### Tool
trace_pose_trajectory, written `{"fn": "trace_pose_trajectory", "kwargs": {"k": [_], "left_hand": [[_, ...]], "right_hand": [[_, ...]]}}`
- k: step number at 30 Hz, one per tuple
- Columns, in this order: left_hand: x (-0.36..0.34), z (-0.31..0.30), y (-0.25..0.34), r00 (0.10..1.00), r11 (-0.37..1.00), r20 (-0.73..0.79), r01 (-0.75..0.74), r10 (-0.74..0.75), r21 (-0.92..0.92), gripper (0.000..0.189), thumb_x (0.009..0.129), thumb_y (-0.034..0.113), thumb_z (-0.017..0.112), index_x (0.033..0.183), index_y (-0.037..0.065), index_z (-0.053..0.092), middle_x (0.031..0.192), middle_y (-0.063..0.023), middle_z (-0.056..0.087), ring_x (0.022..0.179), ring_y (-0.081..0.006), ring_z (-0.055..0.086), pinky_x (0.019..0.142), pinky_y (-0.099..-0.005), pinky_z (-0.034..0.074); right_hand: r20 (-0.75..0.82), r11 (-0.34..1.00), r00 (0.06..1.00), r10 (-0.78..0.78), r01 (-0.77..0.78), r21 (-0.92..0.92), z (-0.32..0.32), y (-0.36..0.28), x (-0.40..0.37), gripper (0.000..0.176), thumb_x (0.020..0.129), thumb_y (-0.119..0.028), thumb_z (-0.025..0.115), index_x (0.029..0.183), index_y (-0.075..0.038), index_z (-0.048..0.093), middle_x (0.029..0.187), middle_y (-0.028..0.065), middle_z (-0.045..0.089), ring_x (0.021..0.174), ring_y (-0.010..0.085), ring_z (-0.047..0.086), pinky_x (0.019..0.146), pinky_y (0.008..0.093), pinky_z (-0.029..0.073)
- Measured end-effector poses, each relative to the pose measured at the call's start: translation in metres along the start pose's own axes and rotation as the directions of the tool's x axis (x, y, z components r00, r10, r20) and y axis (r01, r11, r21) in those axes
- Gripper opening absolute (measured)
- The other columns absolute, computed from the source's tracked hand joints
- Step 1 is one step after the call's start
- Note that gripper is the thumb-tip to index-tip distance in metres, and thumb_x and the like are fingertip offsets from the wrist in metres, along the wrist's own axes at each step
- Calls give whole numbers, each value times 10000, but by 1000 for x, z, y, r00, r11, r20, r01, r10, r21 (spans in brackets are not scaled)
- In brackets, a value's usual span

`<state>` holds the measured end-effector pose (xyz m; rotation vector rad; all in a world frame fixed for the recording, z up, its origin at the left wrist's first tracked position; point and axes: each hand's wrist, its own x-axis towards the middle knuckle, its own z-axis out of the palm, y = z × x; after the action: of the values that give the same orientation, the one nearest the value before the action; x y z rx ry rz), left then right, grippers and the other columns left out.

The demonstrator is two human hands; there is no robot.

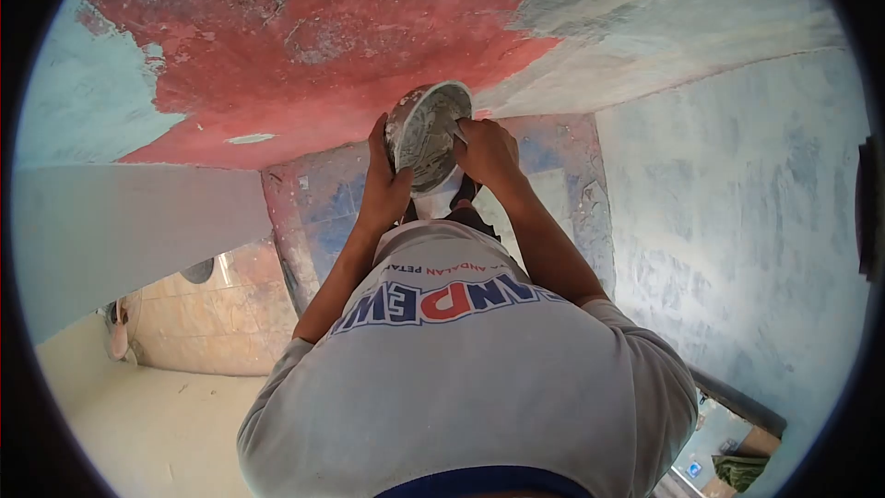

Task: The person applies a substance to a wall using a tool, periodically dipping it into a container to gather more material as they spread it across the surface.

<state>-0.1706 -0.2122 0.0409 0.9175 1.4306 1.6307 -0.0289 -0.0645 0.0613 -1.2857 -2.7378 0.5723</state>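
And here's the bowl [404, 126], held up in front of the body, tipped so its mouth faces right and up towards the camera, grey paste [429, 143] smeared all round the inside! The left hand [385, 183] has it firmly, grasping the near left side with the thumb up at the rim. Over on the right rim, the right hand [487, 152] is closed around a thin grey tool [456, 131] (mostly hidden by the fingers, so its full shape I can't tell), its visible end at the bowl's mouth. Below them, dark shorts [479, 222] and a floor [327, 235] patched blue and grey. Beyond, a flaking red wall [350, 46], pale blue to its left, grey smears to its right! And nearest us, a grey shirt [479, 387] with bold lettering across it.
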Motion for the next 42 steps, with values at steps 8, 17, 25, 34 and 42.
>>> {"fn": "trace_pose_trajectory", "kwargs": {"k": [8,17,25,34,42], "left_hand": [[0,0,1,998,993,19,-64,62,101,855,788,-136,415,1585,25,150,1525,-220,354,1447,-295,339,1202,-381,240],[11,-3,-7,996,989,-46,-75,81,126,883,770,-147,401,1592,36,136,1521,-220,355,1451,-310,338,1204,-385,240],[17,1,4,996,988,11,-89,89,125,889,748,-148,408,1583,13,148,1523,-222,349,1456,-310,332,1210,-384,228],[15,-1,-7,997,991,-9,-72,73,109,886,737,-139,407,1577,0,165,1529,-215,342,1453,-313,334,1215,-385,226],[16,0,-14,999,994,-14,-36,38,103,849,759,-127,399,1569,8,185,1510,-209,373,1429,-301,365,1200,-382,260]], "right_hand": [[-40,985,999,13,-6,173,17,-2,11,235,789,-203,684,948,-29,688,870,264,692,872,470,674,768,555,542],[-93,932,995,17,18,361,23,1,15,253,817,-223,669,934,2,666,876,283,670,896,483,655,764,538,533],[82,999,996,-27,29,-30,-10,0,21,199,840,-234,657,965,-88,708,874,224,703,877,434,688,782,540,549],[208,992,977,-41,65,-110,17,-2,27,224,806,-169,667,994,-82,750,918,213,729,925,378,721,798,504,574],[365,987,929,-68,8,163,59,23,36,354,760,-251,703,1018,-11,737,1009,260,719,956,400,710,832,502,558]]}}
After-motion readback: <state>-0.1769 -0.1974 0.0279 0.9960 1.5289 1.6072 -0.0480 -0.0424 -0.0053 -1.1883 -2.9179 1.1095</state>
